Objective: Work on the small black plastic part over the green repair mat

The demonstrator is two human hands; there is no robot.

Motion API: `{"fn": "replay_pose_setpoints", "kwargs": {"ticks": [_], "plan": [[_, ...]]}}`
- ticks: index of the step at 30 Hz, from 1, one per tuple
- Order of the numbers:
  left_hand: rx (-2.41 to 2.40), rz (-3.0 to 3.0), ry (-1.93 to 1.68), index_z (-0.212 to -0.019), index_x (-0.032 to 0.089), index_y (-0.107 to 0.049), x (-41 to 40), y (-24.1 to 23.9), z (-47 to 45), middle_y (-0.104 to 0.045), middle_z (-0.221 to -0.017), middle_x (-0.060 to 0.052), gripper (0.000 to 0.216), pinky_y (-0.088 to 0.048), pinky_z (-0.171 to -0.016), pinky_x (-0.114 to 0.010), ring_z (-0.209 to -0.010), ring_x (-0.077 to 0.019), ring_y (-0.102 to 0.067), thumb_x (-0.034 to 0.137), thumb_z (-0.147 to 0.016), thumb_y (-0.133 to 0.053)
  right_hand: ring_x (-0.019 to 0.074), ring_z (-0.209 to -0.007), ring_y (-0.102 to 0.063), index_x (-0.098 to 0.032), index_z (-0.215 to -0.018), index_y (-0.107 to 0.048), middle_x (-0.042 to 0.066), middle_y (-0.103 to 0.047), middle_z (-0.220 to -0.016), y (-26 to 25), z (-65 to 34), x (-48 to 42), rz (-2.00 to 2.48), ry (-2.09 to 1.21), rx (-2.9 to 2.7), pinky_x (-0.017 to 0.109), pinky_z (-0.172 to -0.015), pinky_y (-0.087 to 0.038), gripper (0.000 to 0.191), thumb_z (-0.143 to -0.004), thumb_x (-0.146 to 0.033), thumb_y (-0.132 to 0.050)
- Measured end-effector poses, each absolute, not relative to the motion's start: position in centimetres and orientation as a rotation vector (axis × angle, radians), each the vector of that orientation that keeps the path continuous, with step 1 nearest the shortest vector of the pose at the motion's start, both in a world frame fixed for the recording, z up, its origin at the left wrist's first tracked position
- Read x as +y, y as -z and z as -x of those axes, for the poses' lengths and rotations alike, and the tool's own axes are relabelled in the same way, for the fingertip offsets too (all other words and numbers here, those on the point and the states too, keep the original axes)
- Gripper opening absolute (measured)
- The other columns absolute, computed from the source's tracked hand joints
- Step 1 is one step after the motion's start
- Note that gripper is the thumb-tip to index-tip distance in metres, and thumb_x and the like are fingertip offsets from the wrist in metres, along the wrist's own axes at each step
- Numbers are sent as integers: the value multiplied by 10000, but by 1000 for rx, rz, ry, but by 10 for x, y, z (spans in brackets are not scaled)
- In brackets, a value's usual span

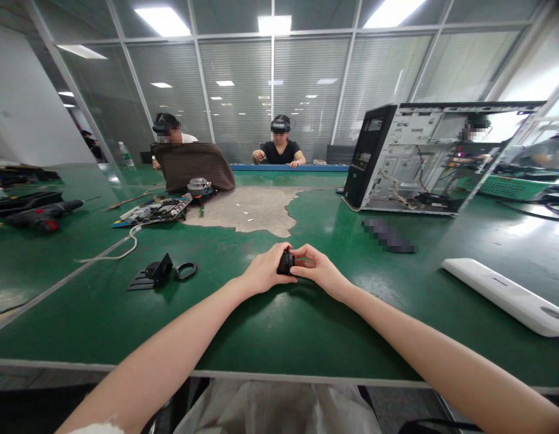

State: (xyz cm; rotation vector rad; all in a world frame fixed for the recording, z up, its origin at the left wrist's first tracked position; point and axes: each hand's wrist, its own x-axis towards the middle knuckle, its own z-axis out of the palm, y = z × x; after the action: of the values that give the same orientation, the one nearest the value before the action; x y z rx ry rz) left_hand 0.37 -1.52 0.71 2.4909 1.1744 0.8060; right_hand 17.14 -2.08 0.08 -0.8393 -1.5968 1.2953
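Just above the green table (279, 337), a small black boxy part (286, 263) sits between my two hands; its exact kind does not show. My left hand (265, 267) wraps round its left side, with the thumb below and the fingers over the top. From the right, the thumb and fingertips of my right hand (322, 272) pinch its other side. To the left of my hands lie a black slotted bracket (156, 272) and, beside it, a black ring (186, 271).
An open computer case (374, 157) stands at the back right. Nearer lie a dark phone-like object (388, 236) and a long white device (505, 292). Circuit boards (155, 211), a white cable (132, 241) and a power drill (44, 214) are on the left. Two people sit opposite.
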Motion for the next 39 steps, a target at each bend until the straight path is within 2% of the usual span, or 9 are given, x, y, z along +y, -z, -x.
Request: {"fn": "replay_pose_setpoints", "kwargs": {"ticks": [4,10,13,16,19,25,32,39], "plan": [[1192,-2579,-846,-1148,232,-299,-17,-4,-6,-468,-1106,-55,646,-426,-735,-341,-936,-228,-518,431,-631,-630,116,-737,-574,-182,-817,-501,1,-573,-863,-3,-173,-24,873,-1304,-1568,291,-725,-449,224,-662,-290,-621],[1136,-2691,-859,-1153,215,-284,-17,-2,-6,-449,-1119,-67,658,-408,-769,-349,-942,-227,-489,436,-637,-629,116,-757,-569,-192,-823,-490,-2,-555,-868,-1,-175,-21,887,-1260,-1605,300,-761,-441,247,-647,-280,-639],[1125,-2764,-844,-1147,213,-299,-18,-4,-6,-458,-1122,-73,666,-366,-807,-388,-961,-248,-449,446,-623,-638,121,-763,-571,-198,-874,-487,4,-544,-882,1,-176,-18,916,-1230,-1652,319,-781,-439,279,-655,-291,-631],[1140,-2770,-880,-1159,228,-287,-18,-6,-5,-434,-1163,-77,686,-290,-872,-438,-1072,-280,-363,458,-617,-639,132,-791,-574,-193,-861,-480,10,-546,-901,2,-178,-17,886,-1216,-1707,332,-789,-441,258,-671,-303,-615],[1021,-2742,-873,-1178,230,-243,-17,-5,-4,-409,-1182,-82,681,-235,-922,-424,-1114,-244,-352,440,-650,-619,138,-822,-570,-193,-853,-473,7,-544,-904,2,-178,-18,857,-1154,-1747,335,-805,-439,249,-674,-293,-614],[1071,-2688,-889,-1139,217,-280,-16,0,-6,-439,-1106,-76,596,-267,-877,-400,-1040,-231,-417,418,-676,-597,144,-827,-569,-200,-880,-484,15,-544,-927,-1,-179,-20,833,-1154,-1771,331,-794,-447,283,-651,-268,-635],[1110,-2688,-895,-1141,213,-287,-17,-2,-7,-421,-1123,-83,603,-273,-868,-405,-1040,-241,-405,413,-667,-603,129,-776,-575,-207,-917,-481,19,-574,-915,-1,-179,-19,862,-1265,-1690,332,-771,-463,271,-698,-328,-584],[1029,-2728,-851,-1177,182,-253,-24,-11,-4,-399,-1122,-99,618,-254,-893,-413,-1061,-243,-375,365,-667,-549,127,-827,-551,-206,-945,-473,18,-527,-927,0,-179,-17,906,-1207,-1726,324,-793,-444,298,-686,-285,-598]]}}
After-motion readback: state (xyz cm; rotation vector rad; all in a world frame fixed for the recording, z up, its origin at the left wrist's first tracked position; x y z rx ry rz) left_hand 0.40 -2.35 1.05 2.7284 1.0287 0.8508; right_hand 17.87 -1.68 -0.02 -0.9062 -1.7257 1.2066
